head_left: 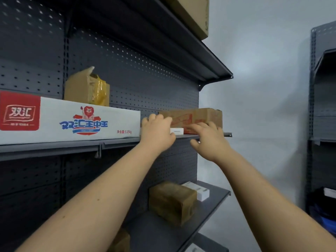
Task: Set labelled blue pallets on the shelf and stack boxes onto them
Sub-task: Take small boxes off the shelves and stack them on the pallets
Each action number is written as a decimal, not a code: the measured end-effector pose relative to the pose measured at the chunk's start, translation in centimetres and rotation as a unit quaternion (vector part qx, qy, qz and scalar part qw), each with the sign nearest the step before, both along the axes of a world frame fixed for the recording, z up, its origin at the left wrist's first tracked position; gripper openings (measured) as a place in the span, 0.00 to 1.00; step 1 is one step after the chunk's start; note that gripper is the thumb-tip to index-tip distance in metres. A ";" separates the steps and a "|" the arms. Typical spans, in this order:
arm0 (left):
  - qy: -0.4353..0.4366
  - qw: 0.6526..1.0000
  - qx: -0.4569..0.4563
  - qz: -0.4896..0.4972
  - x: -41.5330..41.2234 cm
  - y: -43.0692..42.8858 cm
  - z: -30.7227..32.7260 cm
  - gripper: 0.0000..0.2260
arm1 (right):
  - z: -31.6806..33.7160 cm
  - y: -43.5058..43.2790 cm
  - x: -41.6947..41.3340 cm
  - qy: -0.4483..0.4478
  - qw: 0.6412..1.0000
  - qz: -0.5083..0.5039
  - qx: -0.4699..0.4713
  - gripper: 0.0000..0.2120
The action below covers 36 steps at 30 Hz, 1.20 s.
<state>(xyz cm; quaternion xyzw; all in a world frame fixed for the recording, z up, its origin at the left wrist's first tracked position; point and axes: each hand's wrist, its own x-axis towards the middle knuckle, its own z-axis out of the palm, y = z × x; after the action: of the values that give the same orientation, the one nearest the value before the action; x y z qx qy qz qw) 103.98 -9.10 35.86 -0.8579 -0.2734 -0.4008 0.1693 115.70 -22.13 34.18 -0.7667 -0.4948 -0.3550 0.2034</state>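
Head view: left hand point(158, 132) covers much of a small white box point(177, 130).

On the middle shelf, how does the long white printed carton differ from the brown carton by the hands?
Colour: the white carton is white with a red panel and blue lettering; the brown carton is brown cardboard with red print. Length: the white carton is far longer, running off frame left; the brown carton is shorter, at the right end of the shelf. Shared: both lie flat on that same shelf.
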 end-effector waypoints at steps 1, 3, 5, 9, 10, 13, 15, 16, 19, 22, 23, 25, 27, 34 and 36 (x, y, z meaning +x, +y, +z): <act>0.002 1.000 0.007 0.010 0.9 0.7 0.2 0.20 | 0.2 1.1 1.2 0.000 1.000 0.006 0.007 0.22; 0.006 0.999 0.015 0.033 2.7 1.6 0.6 0.21 | 0.4 3.2 3.3 -0.004 1.000 0.018 0.017 0.21; 0.016 0.998 0.027 0.058 4.5 2.2 0.7 0.21 | 0.3 5.2 5.4 -0.006 0.999 0.036 0.023 0.22; 0.044 0.991 0.031 0.121 7.1 3.0 0.4 0.23 | 0.4 8.7 9.0 0.000 0.997 0.078 0.025 0.22; 0.050 0.988 0.026 0.143 7.5 3.2 0.3 0.24 | 0.5 9.5 9.8 0.000 0.996 0.088 0.025 0.22; 0.067 0.976 -0.004 0.207 8.4 3.5 0.5 0.26 | 0.9 11.5 11.6 0.007 0.991 0.129 0.020 0.22; 0.079 0.968 -0.026 0.236 8.7 3.7 0.6 0.26 | 1.0 12.7 12.5 0.014 0.986 0.163 0.012 0.22; 0.085 0.965 -0.036 0.246 8.8 3.7 0.6 0.27 | 1.0 13.1 12.9 0.020 0.983 0.180 0.006 0.22; 0.103 0.956 -0.079 0.265 9.0 3.7 0.7 0.28 | 1.1 14.4 14.0 0.049 0.973 0.225 -0.036 0.25; 0.115 0.945 -0.128 0.279 9.1 3.6 0.8 0.28 | 0.8 15.3 14.7 0.071 0.962 0.244 -0.096 0.29; 0.116 0.943 -0.136 0.282 9.1 3.5 0.8 0.27 | 0.7 15.3 14.9 0.075 0.959 0.250 -0.106 0.30; 0.117 0.943 -0.133 0.282 9.0 3.1 0.7 0.26 | 0.3 15.0 15.2 0.067 0.956 0.270 -0.096 0.31; 0.105 0.948 -0.110 0.279 8.9 2.4 0.3 0.26 | 0.0 14.2 15.4 0.055 0.952 0.296 -0.058 0.30; 0.026 0.967 0.007 0.253 8.4 -1.0 -1.1 0.19 | -1.2 11.4 16.7 0.017 0.931 0.362 0.052 0.21; 0.020 0.967 0.018 0.252 8.6 -1.7 -1.0 0.17 | -1.5 11.1 16.9 0.006 0.929 0.362 0.079 0.21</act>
<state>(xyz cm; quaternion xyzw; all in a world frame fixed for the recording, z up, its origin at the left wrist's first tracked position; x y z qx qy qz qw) 112.58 -10.85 34.81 -0.7660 -0.4699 -0.3329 0.2856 132.58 -11.06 32.67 -0.5188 -0.7082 -0.2907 0.3805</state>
